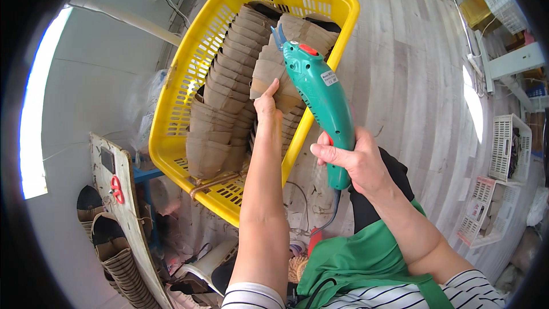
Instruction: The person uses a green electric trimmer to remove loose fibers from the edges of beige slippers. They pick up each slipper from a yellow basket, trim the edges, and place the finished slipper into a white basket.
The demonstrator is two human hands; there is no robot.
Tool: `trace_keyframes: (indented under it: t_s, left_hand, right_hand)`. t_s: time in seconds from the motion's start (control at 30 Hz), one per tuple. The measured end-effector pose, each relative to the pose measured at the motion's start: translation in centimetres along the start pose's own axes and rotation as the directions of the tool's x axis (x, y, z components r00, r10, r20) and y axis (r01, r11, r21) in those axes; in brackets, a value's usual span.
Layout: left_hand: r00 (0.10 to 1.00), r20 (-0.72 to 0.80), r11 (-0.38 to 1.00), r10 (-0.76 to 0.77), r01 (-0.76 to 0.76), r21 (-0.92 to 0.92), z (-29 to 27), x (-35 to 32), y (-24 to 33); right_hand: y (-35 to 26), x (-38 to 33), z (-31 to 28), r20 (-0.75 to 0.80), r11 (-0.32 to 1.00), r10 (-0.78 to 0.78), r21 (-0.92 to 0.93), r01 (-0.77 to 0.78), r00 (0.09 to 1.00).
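Right above the yellow slotted plastic basket's (346, 26) right rim, the right hand (366, 169) is wrapped round a chunky teal-green plastic electric cutter (326, 100). I'd guess it's stiff and fairly light, best held low on the body, clear of the blades. It's got a red button, white label and forked metal tip. Inside the basket, the left hand's (267, 106) thumb lies on a stack of tan cloth pieces (271, 63); fingers hidden, can't tell how tight. Probably soft, floppy stuff, easiest taken by the edges; it looks neatly overlapped.
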State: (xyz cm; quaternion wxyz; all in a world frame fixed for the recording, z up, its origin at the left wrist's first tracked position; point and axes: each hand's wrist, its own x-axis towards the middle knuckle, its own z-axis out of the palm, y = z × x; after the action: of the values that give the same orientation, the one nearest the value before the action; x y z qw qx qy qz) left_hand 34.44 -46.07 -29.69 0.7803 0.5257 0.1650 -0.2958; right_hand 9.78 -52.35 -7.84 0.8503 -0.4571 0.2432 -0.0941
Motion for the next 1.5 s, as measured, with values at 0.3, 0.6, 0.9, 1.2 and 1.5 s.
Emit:
trace_keyframes:
  t_s: [0.3,0.6,0.9,1.2,1.5]
  left_hand:
    - [0.976,-0.112,0.971,0.189,-0.203,-0.128,-12.2,-20.7,14.2]
    - [0.826,-0.324,0.829,0.462,-0.531,-0.172,-24.6,-43.6,20.8]
    - [0.731,-0.387,0.702,0.561,-0.669,-0.246,-29.7,-57.0,20.6]
    - [0.740,-0.360,0.666,0.568,-0.671,-0.326,-31.1,-59.9,19.2]
    - [0.724,-0.410,0.631,0.555,-0.687,-0.361,-33.2,-59.5,17.6]
  right_hand:
    - [0.6,-0.1,-0.1,0.031,0.979,-0.143,-0.142,0.145,0.989]
    - [3.5,-4.8,3.8,0.559,0.399,-0.433,-0.585,0.706,0.707]
    - [5.1,-11.8,8.8,0.772,0.206,-0.424,-0.428,0.880,0.474]
    - [4.8,-14.5,11.0,0.841,0.122,-0.390,-0.356,0.926,0.375]
    - [4.5,-16.3,11.9,0.882,0.070,-0.364,-0.293,0.953,0.298]
